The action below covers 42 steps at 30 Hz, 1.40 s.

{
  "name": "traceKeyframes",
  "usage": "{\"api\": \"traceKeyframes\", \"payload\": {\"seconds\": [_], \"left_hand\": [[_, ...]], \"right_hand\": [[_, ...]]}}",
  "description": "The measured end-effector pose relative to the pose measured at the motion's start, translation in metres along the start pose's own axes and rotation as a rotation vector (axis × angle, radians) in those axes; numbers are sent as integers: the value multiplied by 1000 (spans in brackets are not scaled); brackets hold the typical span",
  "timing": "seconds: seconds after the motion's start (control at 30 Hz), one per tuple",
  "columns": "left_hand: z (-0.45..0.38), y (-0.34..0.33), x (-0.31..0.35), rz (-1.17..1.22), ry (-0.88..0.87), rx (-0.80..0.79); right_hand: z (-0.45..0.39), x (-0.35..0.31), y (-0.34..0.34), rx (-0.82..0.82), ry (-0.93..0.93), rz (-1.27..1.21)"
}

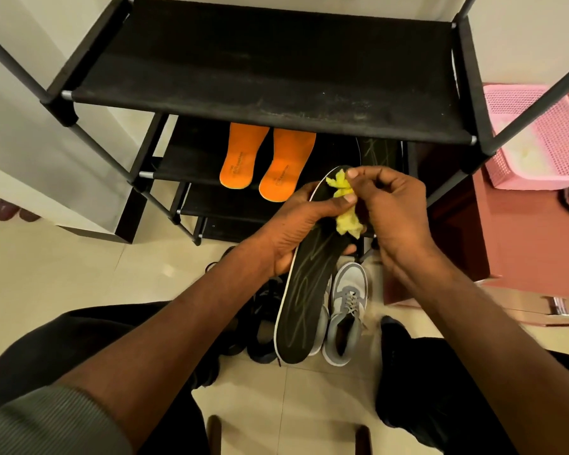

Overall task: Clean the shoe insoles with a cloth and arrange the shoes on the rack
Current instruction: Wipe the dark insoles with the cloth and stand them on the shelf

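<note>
- Gripping the long black foam insole with a white edge and yellow-green line pattern (304, 290), your left hand (296, 231) curls round its left edge at mid-length, thumb laid across the top face.
- Your right hand (388, 205) pinches a crumpled yellow cloth (344, 205) between thumb and fingers and holds it against the insole's upper face near the toe end; the two hands sit close together, almost touching at the cloth.
- You hold the insole tilted, toe end up toward the black fabric-shelved shoe rack with dark metal tubes (263, 73), heel end down over the shoes on the floor.
- A pair of orange foam insoles (266, 162) lies side by side on a lower shelf of the rack, heels toward you.
- A second black insole with the same line pattern (375, 151) lies on that shelf to the right of the orange pair, mostly hidden behind your right hand.
- A grey-and-white laced sneaker (347, 310) stands on the cream tiled floor (112, 274) just right of the held insole's heel; its partner is largely covered by the insole.
- A pair of black shoes (260, 323) sits on the floor to the left of the grey one, partly behind your left forearm.
- A pink perforated plastic basket (539, 139) rests at the right, beside the rack.
</note>
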<state>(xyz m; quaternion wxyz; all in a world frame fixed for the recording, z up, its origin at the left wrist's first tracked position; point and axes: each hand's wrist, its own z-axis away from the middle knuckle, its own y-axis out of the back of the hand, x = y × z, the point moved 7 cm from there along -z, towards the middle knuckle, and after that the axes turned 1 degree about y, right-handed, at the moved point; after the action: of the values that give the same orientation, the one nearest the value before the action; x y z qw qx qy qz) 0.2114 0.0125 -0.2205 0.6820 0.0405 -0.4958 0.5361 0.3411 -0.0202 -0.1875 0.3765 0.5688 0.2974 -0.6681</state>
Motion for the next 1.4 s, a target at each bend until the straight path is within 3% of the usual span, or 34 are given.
{"api": "traceKeyframes", "payload": {"seconds": [0.23,0.33,0.43,0.7,0.87,1.07,1.23,1.4], "left_hand": [[2,-3,7,22,-24,24],[4,-3,7,1,-17,18],[4,1,7,10,0,56],[2,6,4,19,47,86],[2,9,1,15,68,105],[3,6,2,12,59,115],[2,8,2,-21,55,96],[5,6,6,60,65,32]], "right_hand": [[-7,2,4,-106,-44,6],[-8,4,-1,-196,-6,145],[-13,4,5,-126,49,285],[-10,4,5,-68,-45,108],[-6,10,-6,-226,-145,101],[-9,18,8,-89,-264,-72],[-8,15,10,-41,-187,-19],[-10,-14,18,-27,166,260]]}}
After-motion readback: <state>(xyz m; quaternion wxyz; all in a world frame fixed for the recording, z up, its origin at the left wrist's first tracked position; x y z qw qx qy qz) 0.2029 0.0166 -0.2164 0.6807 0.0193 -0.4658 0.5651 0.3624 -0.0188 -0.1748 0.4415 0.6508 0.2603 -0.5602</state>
